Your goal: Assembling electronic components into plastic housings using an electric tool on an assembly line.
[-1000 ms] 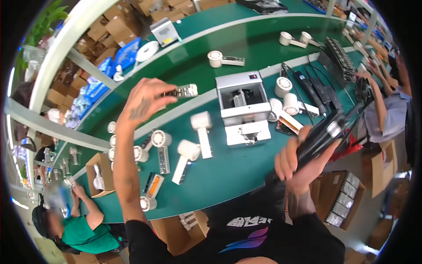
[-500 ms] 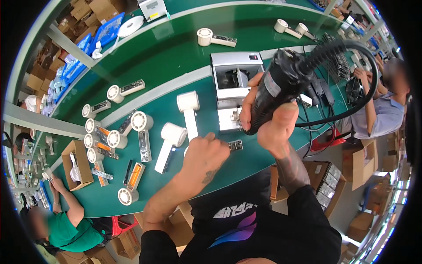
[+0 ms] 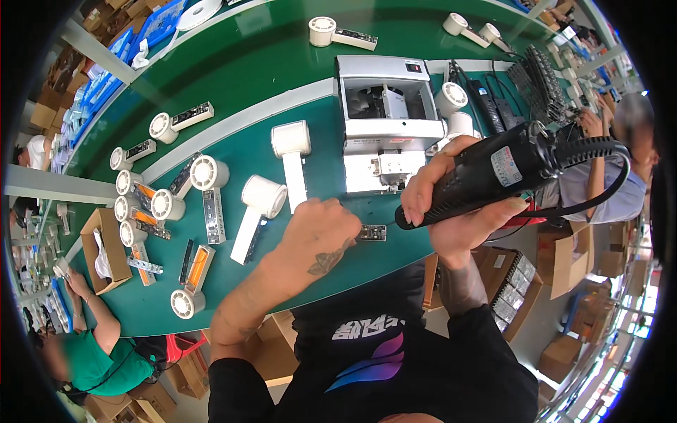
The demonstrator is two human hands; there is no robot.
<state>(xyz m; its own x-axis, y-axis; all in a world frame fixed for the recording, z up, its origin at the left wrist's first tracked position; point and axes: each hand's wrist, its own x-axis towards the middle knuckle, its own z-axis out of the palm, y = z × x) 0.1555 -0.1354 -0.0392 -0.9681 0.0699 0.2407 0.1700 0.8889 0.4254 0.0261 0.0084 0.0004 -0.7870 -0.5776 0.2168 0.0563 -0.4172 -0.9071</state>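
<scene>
My right hand (image 3: 458, 211) is wrapped around a black electric screwdriver (image 3: 479, 176). The driver lies nearly level, its narrow end pointing left. My left hand (image 3: 321, 229) is closed on the bench over a handheld fan's opened handle (image 3: 372, 233). Only the handle's end, with its circuit board, sticks out to the right of my fist; the rest is hidden. The driver's thin bit reaches close to that end; whether it touches a screw I cannot tell. Beyond my hands stands a grey screw feeder (image 3: 395, 134). Two white fans, one of them this fan (image 3: 264, 197), lie just past my left hand.
More fans with opened handles (image 3: 208, 173) lie at the left beside a cardboard box (image 3: 106, 254). A green conveyor belt (image 3: 261, 70) curves behind the bench. Black cables and a power strip (image 3: 486, 106) lie at the right. Co-workers sit on both sides.
My right hand has turned the screwdriver from a steep tilt to nearly level, its bit now near the handle end. My left fist keeps its hold. The whole view has shifted slightly.
</scene>
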